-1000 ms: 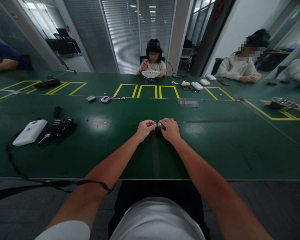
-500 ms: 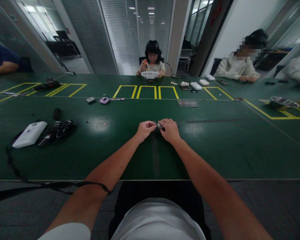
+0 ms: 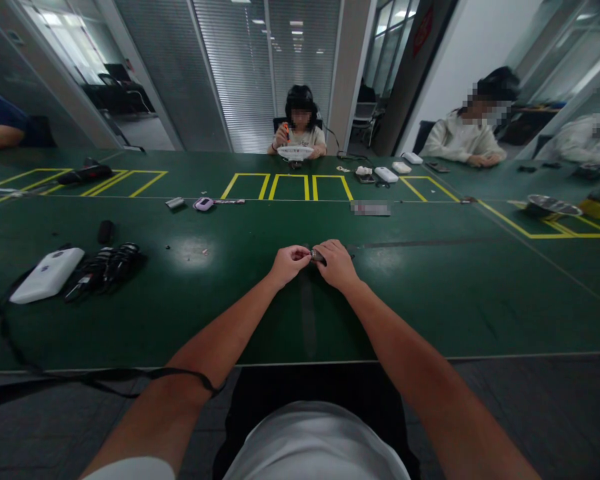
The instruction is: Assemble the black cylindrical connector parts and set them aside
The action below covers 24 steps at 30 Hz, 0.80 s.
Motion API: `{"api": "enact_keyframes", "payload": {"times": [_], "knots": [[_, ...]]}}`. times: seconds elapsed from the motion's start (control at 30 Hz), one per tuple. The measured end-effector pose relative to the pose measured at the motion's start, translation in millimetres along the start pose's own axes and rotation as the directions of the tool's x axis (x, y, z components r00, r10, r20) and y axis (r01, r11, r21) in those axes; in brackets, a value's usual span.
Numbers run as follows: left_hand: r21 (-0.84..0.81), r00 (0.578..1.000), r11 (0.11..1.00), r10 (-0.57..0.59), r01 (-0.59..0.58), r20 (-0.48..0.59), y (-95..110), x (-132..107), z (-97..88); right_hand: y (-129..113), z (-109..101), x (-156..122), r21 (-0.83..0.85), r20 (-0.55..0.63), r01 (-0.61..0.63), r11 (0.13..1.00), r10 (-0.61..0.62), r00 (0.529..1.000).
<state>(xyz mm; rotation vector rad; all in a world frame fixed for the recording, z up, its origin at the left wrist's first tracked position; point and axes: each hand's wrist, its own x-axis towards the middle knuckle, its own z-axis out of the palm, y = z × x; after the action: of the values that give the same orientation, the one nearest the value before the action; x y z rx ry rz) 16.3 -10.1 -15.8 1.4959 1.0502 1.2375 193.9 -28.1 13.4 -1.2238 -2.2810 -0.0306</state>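
Note:
A small dark cylinder with a shiny metallic end (image 3: 317, 256) is held just above or on the green table, straight in front of me. My right hand (image 3: 340, 267) is closed round its body from above, so much of it is hidden. At the cylinder's left, metallic end, my left hand (image 3: 287, 265) is closed in a pinch, thumb and fingertips meeting there. Whether those fingertips grip the end itself or a tiny part at it is too small to make out.
On the left lie a white box-like device (image 3: 49, 275) with a black strap, a bundle of black cables (image 3: 103, 270) and a small black block (image 3: 106, 232). Farther off are a purple gadget (image 3: 203, 204) and a metal bowl (image 3: 553, 205). Several people sit around the table.
The view has shifted slightly, moving table items a little to the left. Both hands keep nearly the same place and hold on the dark cylinder.

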Motion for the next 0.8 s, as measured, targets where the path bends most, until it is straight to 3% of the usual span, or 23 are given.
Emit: {"api": "enact_keyframes", "payload": {"times": [0.17,0.53,0.8], "knots": [[0.079,0.999,0.996,0.04,-0.041,0.015,0,0,-0.6,0,-5,-2,-0.043,0.046,-0.006,0.999,0.008,0.999],[0.223,0.982,0.969,0.061,-0.101,0.179,2,0,-5.2,2,-17,-7,-0.114,0.186,0.04,0.993,-0.018,0.982],[0.343,0.982,0.926,0.109,-0.157,0.157,3,-1,-8.0,-2,-18,-6,-0.076,0.206,0.044,0.996,-0.027,0.978]]}}
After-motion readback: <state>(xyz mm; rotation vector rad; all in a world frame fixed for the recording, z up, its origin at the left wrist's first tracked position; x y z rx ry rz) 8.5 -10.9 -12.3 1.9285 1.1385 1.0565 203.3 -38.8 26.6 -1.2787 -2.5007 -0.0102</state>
